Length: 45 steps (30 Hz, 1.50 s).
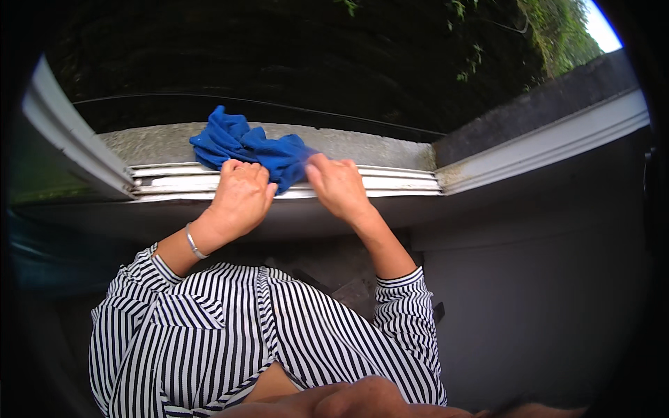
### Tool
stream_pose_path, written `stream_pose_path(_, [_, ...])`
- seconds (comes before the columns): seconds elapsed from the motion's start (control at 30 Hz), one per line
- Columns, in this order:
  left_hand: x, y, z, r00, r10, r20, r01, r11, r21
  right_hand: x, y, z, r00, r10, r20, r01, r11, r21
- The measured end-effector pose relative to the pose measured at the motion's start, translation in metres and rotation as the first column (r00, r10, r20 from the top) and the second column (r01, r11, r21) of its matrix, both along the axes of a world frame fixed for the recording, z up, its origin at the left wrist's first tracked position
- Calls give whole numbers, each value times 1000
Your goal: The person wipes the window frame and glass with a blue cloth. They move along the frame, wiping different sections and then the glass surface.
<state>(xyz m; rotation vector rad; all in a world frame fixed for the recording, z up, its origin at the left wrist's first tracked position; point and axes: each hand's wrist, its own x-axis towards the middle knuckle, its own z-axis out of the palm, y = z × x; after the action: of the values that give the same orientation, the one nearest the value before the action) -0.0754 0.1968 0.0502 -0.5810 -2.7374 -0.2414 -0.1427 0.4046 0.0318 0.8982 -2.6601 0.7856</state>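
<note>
A crumpled blue cloth [256,146] lies across the white window track [387,183] and the concrete outer sill [366,147]. My left hand [241,190] grips the near left part of the cloth, its fingers curled over it above the track. At the cloth's right end, my right hand [337,183] has closed fingers and thumb on the fabric, which is blurred there. Both hands are above the track, a short distance apart. A metal bangle [194,241] is on my left wrist.
The white window frame rises at the left [73,125] and right [549,138]. A thin cable [251,101] runs beyond the sill, before a dark surface with green plants [559,36]. A grey wall [522,292] stands at the lower right.
</note>
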Motion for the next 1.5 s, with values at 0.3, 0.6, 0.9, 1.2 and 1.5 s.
stream_pose_path(0.3, [-65, 212, -23, 957, -180, 229, 222, 959, -174, -56, 241, -81, 778, -627, -45, 614, 742, 268])
stream_pose_path(0.6, [-85, 294, -84, 906, -393, 158, 409, 909, -81, -44, 271, -98, 685, -727, 42, 642, 631, 436])
stream_pose_path(0.9, [-46, 59, -17, 925, -336, 174, 368, 907, -206, 23, 61, -56, 971, -233, -57, 233, 972, 3])
stream_pose_path(1.2, [-27, -153, 65, 1000, 5, 17, -3, 998, -71, 32, -124, 29, 998, 46, -40, -49, 997, -64])
stream_pose_path(1.5, [9, -190, 23, 996, 53, -78, -45, 993, 106, 4, -268, -1, 887, 366, 281, -333, 929, -158])
